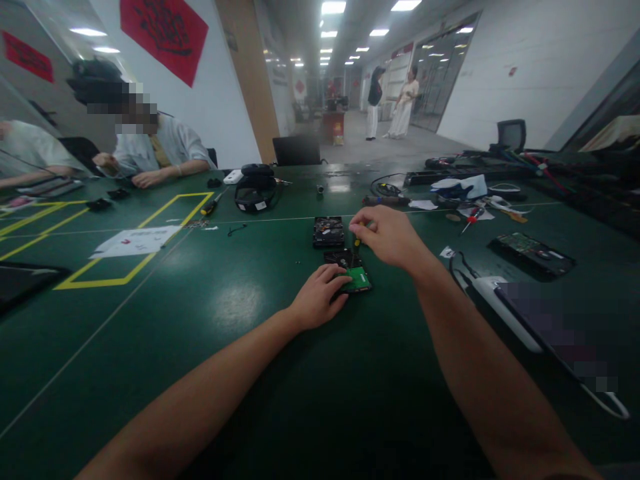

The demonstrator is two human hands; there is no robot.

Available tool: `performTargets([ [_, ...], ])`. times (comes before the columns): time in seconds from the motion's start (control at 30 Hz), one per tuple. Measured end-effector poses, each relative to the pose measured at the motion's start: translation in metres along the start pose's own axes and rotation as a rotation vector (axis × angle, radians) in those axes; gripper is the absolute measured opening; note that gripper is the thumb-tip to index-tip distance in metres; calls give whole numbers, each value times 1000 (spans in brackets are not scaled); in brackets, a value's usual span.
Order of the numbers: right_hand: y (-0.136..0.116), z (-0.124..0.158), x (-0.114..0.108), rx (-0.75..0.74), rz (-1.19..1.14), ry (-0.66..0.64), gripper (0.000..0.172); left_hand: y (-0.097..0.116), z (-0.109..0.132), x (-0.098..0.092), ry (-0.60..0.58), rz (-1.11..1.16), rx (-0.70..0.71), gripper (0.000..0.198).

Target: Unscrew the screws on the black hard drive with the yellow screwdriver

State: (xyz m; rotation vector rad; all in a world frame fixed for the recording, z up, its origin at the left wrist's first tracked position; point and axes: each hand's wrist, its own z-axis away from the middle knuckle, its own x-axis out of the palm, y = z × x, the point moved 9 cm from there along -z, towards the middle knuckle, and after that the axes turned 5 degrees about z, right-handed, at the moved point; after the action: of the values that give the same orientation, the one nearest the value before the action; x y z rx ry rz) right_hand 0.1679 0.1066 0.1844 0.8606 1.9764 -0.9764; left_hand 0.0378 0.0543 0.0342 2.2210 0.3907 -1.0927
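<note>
A hard drive with a green circuit board (358,280) lies on the dark green table (240,387) in front of me. My left hand (320,297) rests on its left side, fingers spread over the board's edge. Above the drive, my right hand (385,237) is closed round the handle of a screwdriver (357,245), held upright with its tip pointing down at the drive. The tip's exact contact is too small to make out. Just behind sits a second black drive (328,232), touched by neither hand.
At right lie another drive (533,255), a red-tipped screwdriver (473,219), cables and a white-edged device (505,313). Farther left are a yellow screwdriver (210,204), a paper sheet (137,241) and a black headset (256,190). A person (160,147) sits across the table.
</note>
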Motion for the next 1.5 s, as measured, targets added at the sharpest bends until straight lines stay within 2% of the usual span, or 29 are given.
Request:
performTargets([
  [0.13,0,2,0,4,-71,-30,18,0,0,0,-6,-14,-3,43],
  [0.33,3,2,-1,48,-21,-17,19,1,0,0,-17,-13,-3,43],
  [0.57,-3,0,0,-11,-29,-24,17,5,0,-2,-9,-16,10,39],
  [0.83,0,3,-3,27,-28,3,15,0,2,0,-6,-32,7,42],
  [0.97,-3,3,-2,-7,-52,-3,13,1,1,0,0,-22,4,42],
  [1.23,-2,4,1,-25,-95,-46,21,2,0,1,-4,-19,8,42],
  [1.5,-3,3,-1,-47,-63,-27,18,3,0,0,0,-16,14,42],
])
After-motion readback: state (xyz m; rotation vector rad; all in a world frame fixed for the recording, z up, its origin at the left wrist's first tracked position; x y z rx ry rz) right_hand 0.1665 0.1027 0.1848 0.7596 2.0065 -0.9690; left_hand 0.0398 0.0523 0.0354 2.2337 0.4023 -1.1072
